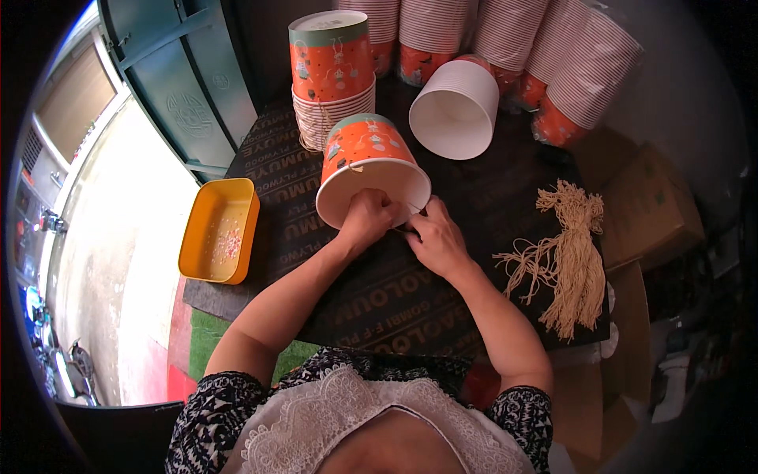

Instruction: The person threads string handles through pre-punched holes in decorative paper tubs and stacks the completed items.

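An orange paper bucket point(369, 146) with a green base band and white inside is tipped on its side, its mouth toward me. My left hand point(369, 216) reaches into the mouth, fingers curled together near the lower right rim; what they pinch is hidden. At that same rim my right hand point(437, 238) is closed on the edge from outside. A short bit of pale cord shows between the two hands. A small loop of cord point(355, 167) also sits at the upper rim. The bucket's inner wall is partly covered by my left hand.
A stack of upside-down orange buckets point(332, 67) stands behind. Another white-mouthed bucket point(452, 110) lies beside it, before plastic-wrapped bucket stacks point(588, 75). A bundle of beige cords point(579, 265) lies right, a yellow tub point(219, 229) with small bits left, on the dark plywood table point(379, 296).
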Motion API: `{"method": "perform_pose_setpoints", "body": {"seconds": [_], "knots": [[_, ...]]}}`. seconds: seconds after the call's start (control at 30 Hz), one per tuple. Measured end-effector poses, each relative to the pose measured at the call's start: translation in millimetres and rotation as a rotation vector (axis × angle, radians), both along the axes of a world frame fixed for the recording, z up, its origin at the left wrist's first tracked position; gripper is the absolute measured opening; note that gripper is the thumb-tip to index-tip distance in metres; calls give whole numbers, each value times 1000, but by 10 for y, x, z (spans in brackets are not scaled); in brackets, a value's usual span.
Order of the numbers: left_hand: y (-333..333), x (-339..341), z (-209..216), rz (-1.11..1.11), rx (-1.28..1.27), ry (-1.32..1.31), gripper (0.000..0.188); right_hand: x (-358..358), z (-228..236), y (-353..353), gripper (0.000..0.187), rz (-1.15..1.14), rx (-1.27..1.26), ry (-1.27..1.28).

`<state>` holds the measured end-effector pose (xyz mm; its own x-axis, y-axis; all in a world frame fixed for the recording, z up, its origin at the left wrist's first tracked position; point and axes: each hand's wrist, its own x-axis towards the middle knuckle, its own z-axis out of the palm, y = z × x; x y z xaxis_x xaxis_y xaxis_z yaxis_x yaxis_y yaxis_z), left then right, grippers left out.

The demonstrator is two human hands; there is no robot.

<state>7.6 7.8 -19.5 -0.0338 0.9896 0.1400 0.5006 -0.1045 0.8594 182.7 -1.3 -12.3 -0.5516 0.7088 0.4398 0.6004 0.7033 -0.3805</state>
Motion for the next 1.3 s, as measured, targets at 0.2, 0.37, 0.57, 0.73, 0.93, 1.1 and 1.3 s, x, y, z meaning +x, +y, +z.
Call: {"method": "perform_pose_setpoints", "body": {"seconds": [0.2,0.37,0.57,0.73,0.93,1.1,1.3], "knots": [[-3,-3,7,-15,-24,1,24,-18,-89,33,19,14,-66,10],[-20,12,41,-50,-8,9,24,-3,-115,80,21,81,-30,72],[-7,-90,-59,-154,115,114,18,-36,-115,85,13,81,15,143],[-75,-96,187,-252,-148,32,16,14,-173,138,10,-1,-150,231],[-38,-118,-55,-326,113,188,18,-39,-187,130,10,-8,-168,330],[-76,-14,-7,-268,125,307,18,-20,-219,162,9,-17,-158,351],[-99,-73,170,-216,-186,-59,16,65,2,137,16,-21,-210,404]]}}
